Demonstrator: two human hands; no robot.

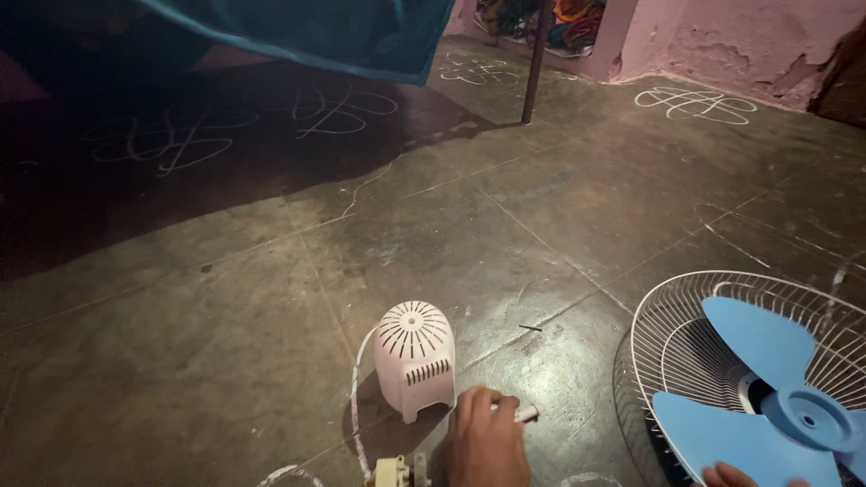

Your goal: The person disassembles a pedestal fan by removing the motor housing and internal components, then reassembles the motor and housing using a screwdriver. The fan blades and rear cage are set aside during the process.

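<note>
My left hand (487, 444) is low in the middle of the view, fingers curled around a small white cylindrical piece (526, 414) that sticks out to the right. Just left of it a white vented fan motor cover (414, 356) stands on the floor. Below the cover lies a small cream and metal part (397, 471). Only the fingertips of my right hand (732, 475) show at the bottom edge, against the lower rim of a blue fan blade (767, 388). The blade lies in a white wire fan guard (667, 316).
A white cord (357, 397) curves along the stone floor (505, 207) beside the cover. Chalk patterns (695, 104) mark the floor. A dark pole (537, 63) stands at the back, with teal cloth (343, 32) hanging at upper left and a pink wall (740, 41) at the right.
</note>
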